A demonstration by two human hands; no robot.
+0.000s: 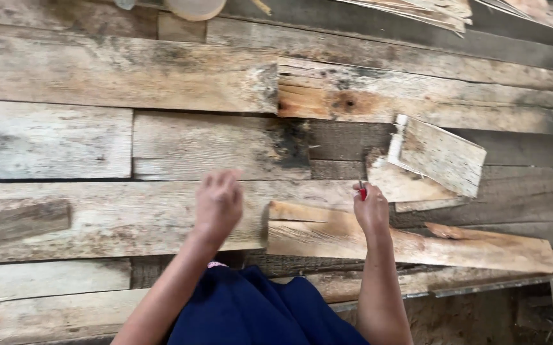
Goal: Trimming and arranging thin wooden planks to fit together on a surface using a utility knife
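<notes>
Two bare hands work over a platform of weathered boards (97, 70) that fills nearly the whole view, its planks running left to right in uneven rows, with gaps and dark stains between them. Along the near edge of this platform lies a long, pale slab of split wood (468, 246), its long axis running left to right and tapering toward the right edge. Its blunt left end sits between the two hands, so the bulk of it stretches away to the right of both.

Above that slab, toward the right side, a shorter grey board (443, 153) rests tilted across a lighter scrap (404, 185), just beyond the right hand.

Nearer the middle, the left hand (218, 203) hovers above a plank with fingers loosely curled and nothing in it; it is blurred, so I cannot tell whether it touches the wood. It sits just to the left of the slab's blunt end.

Closer still to the slab is the right hand (372, 211), closed around a small red tool (362, 191) whose tip pokes up from the fist; what kind of tool it is I cannot make out. That hand rests right over the slab's upper edge, so it is the nearer of the two.
</notes>
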